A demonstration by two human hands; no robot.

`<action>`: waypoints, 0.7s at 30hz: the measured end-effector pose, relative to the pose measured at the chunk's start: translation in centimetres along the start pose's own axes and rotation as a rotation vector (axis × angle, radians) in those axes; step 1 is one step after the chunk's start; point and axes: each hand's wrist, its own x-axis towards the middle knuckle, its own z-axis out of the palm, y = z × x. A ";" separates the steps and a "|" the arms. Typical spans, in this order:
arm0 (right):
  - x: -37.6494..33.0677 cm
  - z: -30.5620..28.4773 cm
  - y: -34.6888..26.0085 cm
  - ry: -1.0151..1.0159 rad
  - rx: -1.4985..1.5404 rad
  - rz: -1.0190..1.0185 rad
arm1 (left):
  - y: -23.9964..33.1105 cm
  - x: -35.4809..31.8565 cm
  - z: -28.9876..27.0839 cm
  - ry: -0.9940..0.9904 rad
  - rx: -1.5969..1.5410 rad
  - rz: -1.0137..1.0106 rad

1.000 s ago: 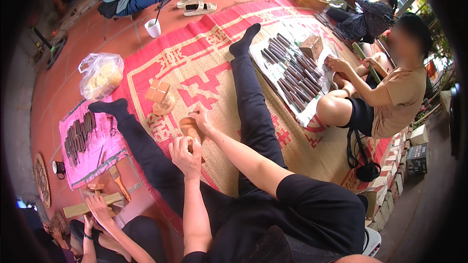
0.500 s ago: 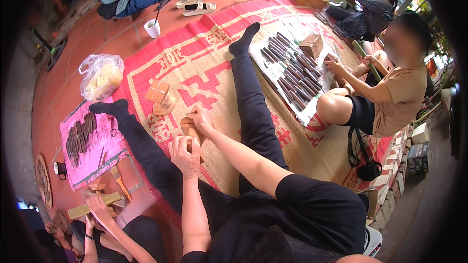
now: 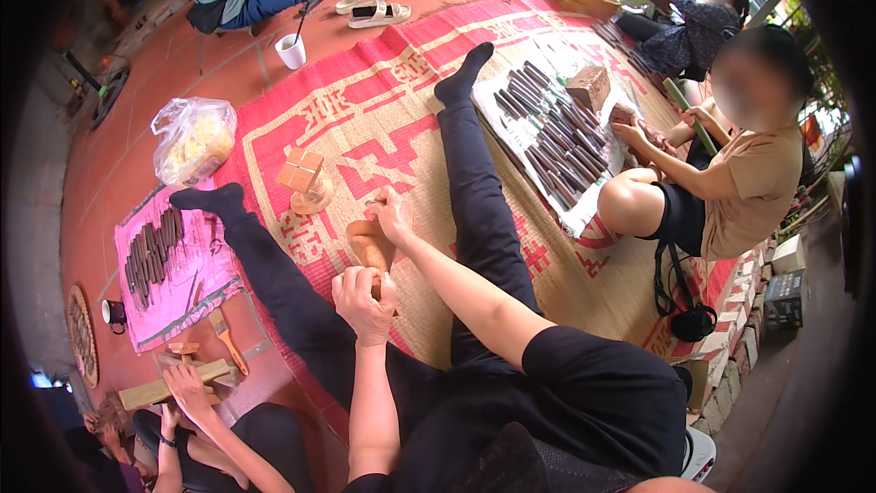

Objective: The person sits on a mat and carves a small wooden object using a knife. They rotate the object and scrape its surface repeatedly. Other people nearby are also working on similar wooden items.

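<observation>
A light-brown, smooth, rounded wooden piece [image 3: 368, 245] is between my two hands, over the mat and between my outstretched legs. My left hand [image 3: 363, 299] is wrapped round its near end. At the far end my right hand [image 3: 393, 217] is closed, its fingertips pinched together beside the wood. Whatever those fingers hold is too small to make out. Just beyond, a small wooden block with lines marked on it [image 3: 299, 169] rests on a round wooden piece [image 3: 313, 196].
A patterned red and straw mat [image 3: 401, 141] lies under my legs. Dark-handled carving tools [image 3: 561, 137] fill a white cloth at right, beside a seated person [image 3: 748, 155]. More tools [image 3: 151, 256] lie on pink cloth at left. A co-worker's hand [image 3: 187, 390] holds a wooden bar.
My right hand has moved slightly away from me and up along the wood. More of the piece shows between my hands. My left hand keeps its hold, shifted slightly right and nearer me.
</observation>
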 end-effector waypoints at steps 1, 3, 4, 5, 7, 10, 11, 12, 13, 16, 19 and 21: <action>-0.9 0.3 -0.6 -0.040 -0.008 -0.127 | -0.2 0.0 -0.2 -0.006 0.014 -0.001; -2.5 0.5 -0.1 -0.099 -0.035 -0.368 | 0.0 0.3 -0.3 -0.032 0.017 -0.003; -2.5 0.9 0.5 -0.173 -0.091 -0.406 | -0.1 0.2 0.0 -0.031 0.015 -0.001; -2.0 1.0 1.2 -0.162 -0.081 -0.390 | 0.1 0.4 0.0 -0.043 0.002 0.008; -1.0 1.2 2.1 -0.139 -0.051 -0.361 | 0.5 1.0 -0.1 -0.071 -0.019 0.033; -0.8 1.3 0.2 0.005 -0.118 -0.171 | 0.3 0.8 -0.2 -0.069 0.013 0.050; -0.3 1.1 0.0 0.071 -0.129 -0.079 | 0.4 0.7 -0.1 -0.076 0.017 0.056; 0.0 0.6 0.0 0.063 -0.052 -0.052 | 0.6 0.6 -0.1 -0.084 0.015 0.041; -0.2 0.7 0.1 0.027 -0.053 -0.150 | 0.6 0.7 -0.1 -0.069 0.016 0.052; -2.5 0.7 -0.5 -0.158 -0.140 -0.346 | 0.6 0.4 -0.3 -0.066 0.022 0.046; -1.5 1.3 0.3 -0.231 -0.271 -0.333 | 0.7 0.8 -0.1 -0.070 0.005 0.051; -0.1 1.7 0.9 -0.053 -0.334 -0.317 | 0.7 1.0 0.1 -0.094 0.011 0.074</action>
